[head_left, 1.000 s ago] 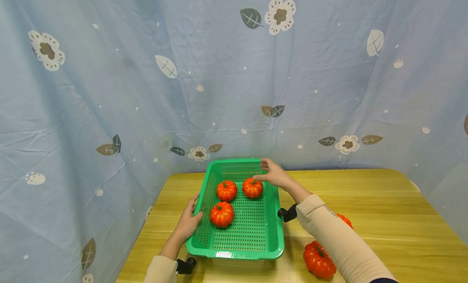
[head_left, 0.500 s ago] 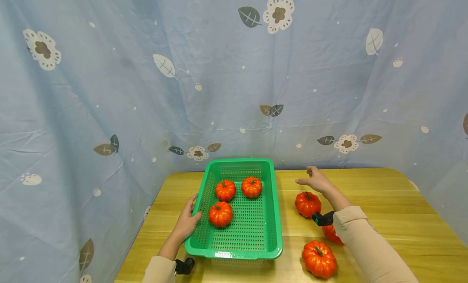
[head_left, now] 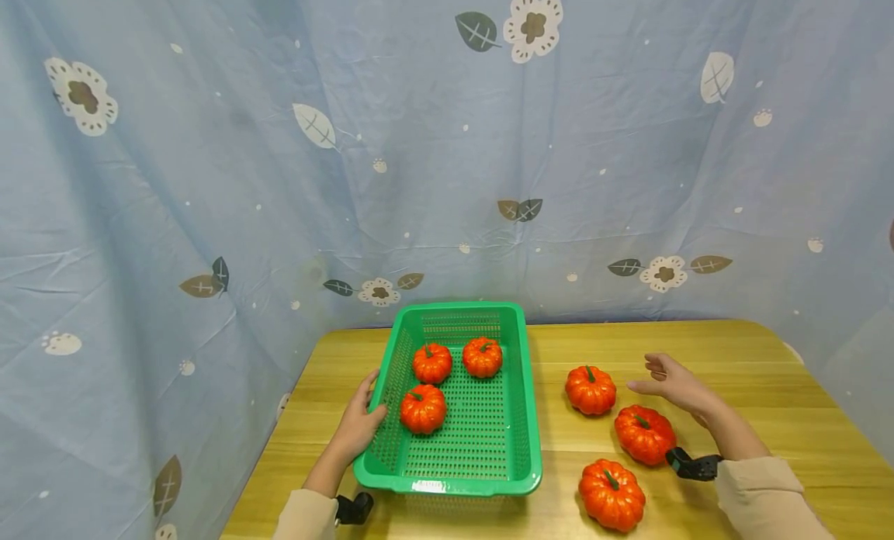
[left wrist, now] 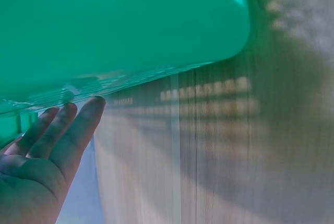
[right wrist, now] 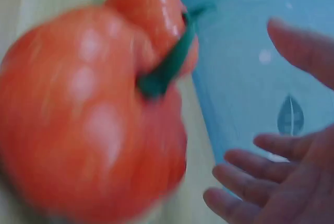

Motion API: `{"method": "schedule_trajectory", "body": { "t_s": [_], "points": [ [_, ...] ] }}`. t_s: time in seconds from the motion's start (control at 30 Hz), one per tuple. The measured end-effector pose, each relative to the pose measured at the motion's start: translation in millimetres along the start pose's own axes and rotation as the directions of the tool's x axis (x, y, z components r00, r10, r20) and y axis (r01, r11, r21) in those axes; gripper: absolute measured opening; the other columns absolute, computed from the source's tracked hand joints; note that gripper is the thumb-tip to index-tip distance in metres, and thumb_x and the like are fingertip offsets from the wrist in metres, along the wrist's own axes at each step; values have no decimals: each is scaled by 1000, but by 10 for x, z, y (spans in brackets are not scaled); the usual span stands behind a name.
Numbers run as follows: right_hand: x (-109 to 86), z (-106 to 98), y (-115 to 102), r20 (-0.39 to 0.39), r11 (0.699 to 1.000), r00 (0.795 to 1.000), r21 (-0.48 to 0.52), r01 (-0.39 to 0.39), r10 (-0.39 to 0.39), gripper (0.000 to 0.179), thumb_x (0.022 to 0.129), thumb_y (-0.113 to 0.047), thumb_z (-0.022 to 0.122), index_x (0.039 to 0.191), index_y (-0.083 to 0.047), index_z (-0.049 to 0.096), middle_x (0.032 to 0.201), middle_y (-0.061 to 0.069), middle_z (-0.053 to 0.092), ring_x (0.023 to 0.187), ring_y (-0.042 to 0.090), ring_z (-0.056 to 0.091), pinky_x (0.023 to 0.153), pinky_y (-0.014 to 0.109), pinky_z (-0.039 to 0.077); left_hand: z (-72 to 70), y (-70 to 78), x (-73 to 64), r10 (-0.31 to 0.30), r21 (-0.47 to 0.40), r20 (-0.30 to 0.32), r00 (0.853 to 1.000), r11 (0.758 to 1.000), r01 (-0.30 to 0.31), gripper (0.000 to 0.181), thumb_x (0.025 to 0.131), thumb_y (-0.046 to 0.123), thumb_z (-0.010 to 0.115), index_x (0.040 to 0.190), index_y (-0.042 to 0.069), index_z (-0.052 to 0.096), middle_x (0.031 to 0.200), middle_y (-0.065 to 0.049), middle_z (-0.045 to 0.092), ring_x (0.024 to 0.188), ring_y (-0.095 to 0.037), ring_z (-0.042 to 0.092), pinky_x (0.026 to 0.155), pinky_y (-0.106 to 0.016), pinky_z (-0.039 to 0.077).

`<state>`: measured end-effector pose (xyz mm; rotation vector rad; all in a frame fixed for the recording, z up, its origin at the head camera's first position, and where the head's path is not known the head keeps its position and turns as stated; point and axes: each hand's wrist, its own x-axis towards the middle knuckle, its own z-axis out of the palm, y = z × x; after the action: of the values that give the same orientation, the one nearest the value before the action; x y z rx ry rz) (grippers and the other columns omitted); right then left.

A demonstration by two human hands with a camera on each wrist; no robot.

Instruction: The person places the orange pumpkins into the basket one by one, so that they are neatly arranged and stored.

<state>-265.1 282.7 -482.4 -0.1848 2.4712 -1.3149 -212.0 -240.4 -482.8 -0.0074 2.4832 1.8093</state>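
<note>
My left hand [head_left: 362,424] holds the left rim of a green plastic basket [head_left: 534,447], thumb over the edge. In the left wrist view its extended fingers [left wrist: 78,135] meet the basket's outer side; the thumb is hidden. Inside the basket are an upper-left pumpkin [head_left: 432,363], an upper-right pumpkin [head_left: 483,358] and a lower-left pumpkin [head_left: 423,409]. My right hand [head_left: 680,389] hovers with spread fingers, holding nothing, just beyond the middle pumpkin [head_left: 645,434] outside the basket. That orange pumpkin with a green stem [right wrist: 162,72] looms large and blurred in the right wrist view.
Two more small pumpkins sit on the wooden table [head_left: 768,385]: one farther back [head_left: 590,390], one nearer the front [head_left: 611,495]. A blue patterned curtain [head_left: 447,175] hangs behind the table and along its left side.
My right hand has moved right, from above the upper-right pumpkin in the basket, past the rim, to the pumpkins on the table. My left hand and the basket stay put.
</note>
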Motion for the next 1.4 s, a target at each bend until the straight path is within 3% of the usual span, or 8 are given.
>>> {"method": "schedule_trajectory", "body": {
  "t_s": [0.33, 0.57, 0.67, 0.8, 1.1, 1.23, 1.33, 1.4],
  "points": [
    [-387, -72, 368, 160, 999, 986, 32, 36, -41, 88, 89, -24, 63, 143, 19, 7, 144, 45, 8, 129, 63, 10, 97, 64, 35, 16, 197, -119, 6, 18, 7, 1000, 1000, -6, 67, 92, -1, 44, 152, 7, 15, 136, -35, 42, 103, -47, 58, 76, -52, 53],
    [-451, 13, 553, 255, 994, 965, 106, 41, -67, 89, 90, -18, 62, 141, 21, 1, 144, 46, 0, 129, 63, 1, 100, 64, 31, 14, 59, -37, 0, 7, 0, 1000, 1000, 0, 68, 92, -2, 44, 152, 7, 14, 136, -35, 41, 103, -48, 57, 75, -53, 53],
    [-452, 54, 608, 258, 991, 962, 122, 60, -90, 88, 90, -16, 62, 141, 21, 1, 143, 46, 1, 128, 64, 1, 101, 48, 39, 17, -54, 23, -1, 12, -8, 1000, 1000, 2, 69, 92, -1, 44, 153, 10, 14, 136, -33, 42, 103, -46, 58, 74, -52, 53],
    [-453, 91, 641, 223, 987, 970, 146, 60, -92, 88, 89, -17, 63, 142, 19, 2, 145, 44, 2, 130, 62, 2, 89, 17, 41, 19, -147, 71, 1, 27, -19, 1000, 1000, 0, 69, 92, 1, 45, 153, 14, 15, 136, -31, 43, 102, -42, 60, 73, -49, 54],
    [-460, 216, 639, 147, 972, 984, 224, 69, -104, 91, 87, -15, 65, 145, 15, 1, 147, 41, 0, 132, 60, 6, 84, 5, 36, 15, -158, 82, 10, 50, -35, 999, 999, -8, 68, 91, 1, 45, 152, 14, 17, 133, -29, 47, 103, -41, 60, 75, -47, 54],
    [-458, 275, 664, 129, 959, 983, 267, 90, -129, 92, 86, -13, 66, 145, 14, 1, 147, 41, 0, 131, 11, 42, 85, 6, 37, 13, -170, 87, 12, 52, -38, 999, 999, -10, 68, 91, 0, 45, 152, 13, 17, 133, -29, 47, 103, -42, 59, 75, -47, 54],
    [-447, 306, 694, 115, 948, 981, 296, 115, -155, 90, 86, -11, 66, 145, 14, 3, 145, 43, 4, 103, -24, 37, 85, 7, 38, 12, -179, 91, 11, 49, -37, 999, 999, -9, 68, 91, 0, 45, 152, 14, 17, 133, -29, 47, 104, -41, 59, 74, -47, 54],
    [-442, 324, 706, 107, 944, 982, 307, 118, -157, 88, 86, -11, 65, 144, 14, 4, 144, 45, 7, 101, -26, 37, 84, 8, 40, 12, -178, 90, 11, 49, -35, 999, 999, -9, 68, 92, 1, 45, 152, 14, 17, 133, -29, 47, 103, -40, 59, 74, -46, 54]
  ]
}}
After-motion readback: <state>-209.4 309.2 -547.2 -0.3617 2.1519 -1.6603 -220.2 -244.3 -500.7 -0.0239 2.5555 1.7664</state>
